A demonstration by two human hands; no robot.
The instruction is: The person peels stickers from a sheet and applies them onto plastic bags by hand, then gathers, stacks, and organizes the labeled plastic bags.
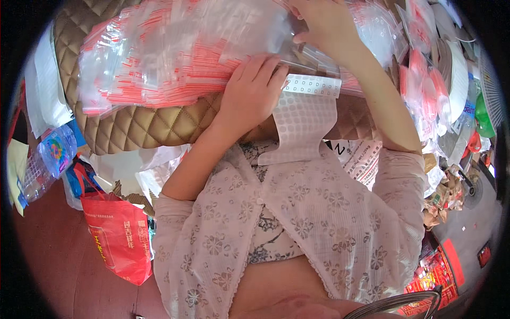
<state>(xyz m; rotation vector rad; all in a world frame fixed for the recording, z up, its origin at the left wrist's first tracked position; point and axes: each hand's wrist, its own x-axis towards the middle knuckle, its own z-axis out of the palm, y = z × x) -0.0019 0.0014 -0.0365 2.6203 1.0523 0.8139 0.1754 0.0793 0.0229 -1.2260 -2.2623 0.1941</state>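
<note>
My left hand (252, 94) lies fairly flat with its fingers stretched out at the near edge of a heap of clear zip bags (175, 58) with red seal strips. Its fingertips touch the bags and the left end of a sheet of round stickers (304, 119). That sheet hangs over the table edge toward my lap, with a printed white band (319, 85) across its top. Farther right, my right hand (328, 32) is over a clear bag, thumb and forefinger apart. The top edge of the view cuts off part of it.
The bags rest on brown quilted padding (154, 125). At left are white sheets (48, 85), a clear plastic bottle (56, 151) and a red paper bag (119, 234). More red-and-clear bags (422, 85), a green bottle (484, 117) and crumpled brown paper (446, 196) crowd the right.
</note>
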